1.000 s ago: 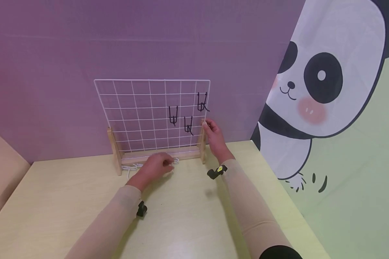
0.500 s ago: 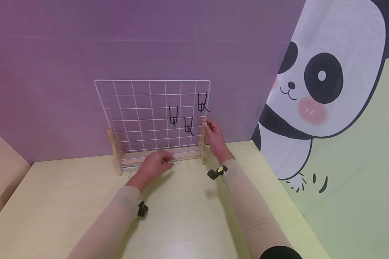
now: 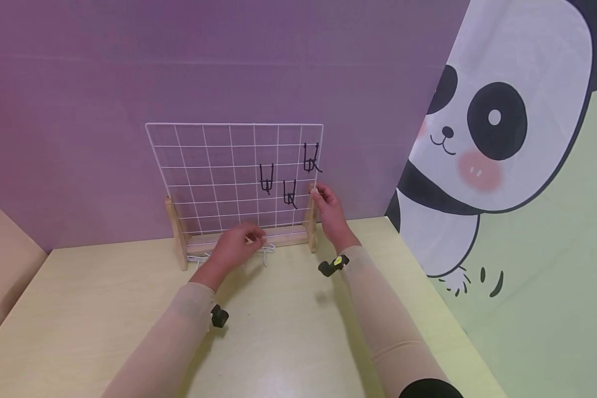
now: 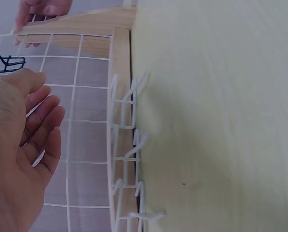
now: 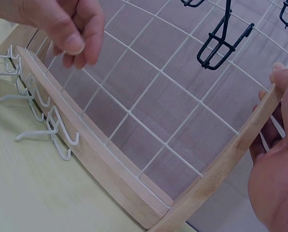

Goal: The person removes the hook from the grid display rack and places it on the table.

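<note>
- Standing near the back edge of the surface (image 3: 278,320): one white wire grid (image 3: 233,166), held upright in a wooden stand comprising a left upright (image 3: 177,235), a right upright (image 3: 310,221) and a base bar (image 5: 95,159).
- Black hooks (image 3: 289,197), three: hung on the grid's right half; one near its right edge, one closer to its centre, one lower, between those two. Positions unaltered over the last second.
- White hooks (image 4: 126,158), at least three: in a row along the front of the base bar, toward the surface's back edge. Whether hung or merely propped, cannot tell.
- Left hand (image 3: 235,247): before the grid's lowest rows, near the white hooks; fingers loosely bent close to the thumb, nothing visible between them.
- Right hand (image 3: 331,215): pinching the top of the right upright, thumb in front, fingers behind; place unchanged.
- Change noted: left hand slightly higher and nearer the grid than half a second ago, baring more of the rightmost white hook.
- Significance, as judged: that hook appears released where it sits, leaving the left hand free; the right hand probably serves to steady the stand.
</note>
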Tool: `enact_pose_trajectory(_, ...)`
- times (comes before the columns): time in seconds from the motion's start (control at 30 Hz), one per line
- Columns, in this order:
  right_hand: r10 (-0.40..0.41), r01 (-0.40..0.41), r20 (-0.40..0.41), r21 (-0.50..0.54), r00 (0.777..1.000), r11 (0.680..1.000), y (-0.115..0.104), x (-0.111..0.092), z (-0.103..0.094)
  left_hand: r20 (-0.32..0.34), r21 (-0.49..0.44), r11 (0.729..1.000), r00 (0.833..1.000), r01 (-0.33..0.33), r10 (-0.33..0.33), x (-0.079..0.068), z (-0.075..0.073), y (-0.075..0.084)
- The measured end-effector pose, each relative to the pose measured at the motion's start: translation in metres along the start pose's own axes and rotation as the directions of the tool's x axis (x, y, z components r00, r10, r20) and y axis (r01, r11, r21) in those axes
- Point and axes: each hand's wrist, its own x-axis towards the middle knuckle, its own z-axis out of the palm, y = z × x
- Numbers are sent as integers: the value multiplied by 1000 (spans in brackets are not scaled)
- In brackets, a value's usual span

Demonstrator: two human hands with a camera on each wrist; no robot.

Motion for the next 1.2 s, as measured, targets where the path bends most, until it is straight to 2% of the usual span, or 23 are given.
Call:
enact_pose_trajectory(0.07,-3,3,0,3,1000,1000,0,0,0,-23,-5,1000,1000,-14,13,1,-2,2)
enact_pose_trajectory(0.3,-16,16,4,5,1000,1000,2,1,0,-101,-82,996,995,14,-22,4,-11,15)
enact_pose_trajectory(0.5,-17,17,-2,5,1000,1000,0,0,1,-175,-120,993,984,4,-25,8,-16,26)
enact_pose_trajectory(0.77,-17,16,-9,-5,1000,1000,-1,0,1,-310,-157,985,950,-69,17,16,-23,42)
enact_pose_trajectory(1.03,-7,7,-10,-25,1000,1000,0,0,1,-383,-162,975,921,-149,77,22,-30,58)
enact_pose_trajectory(1.2,-17,17,-8,-27,1000,999,1,0,1,-405,-140,972,907,-190,119,26,-34,63)
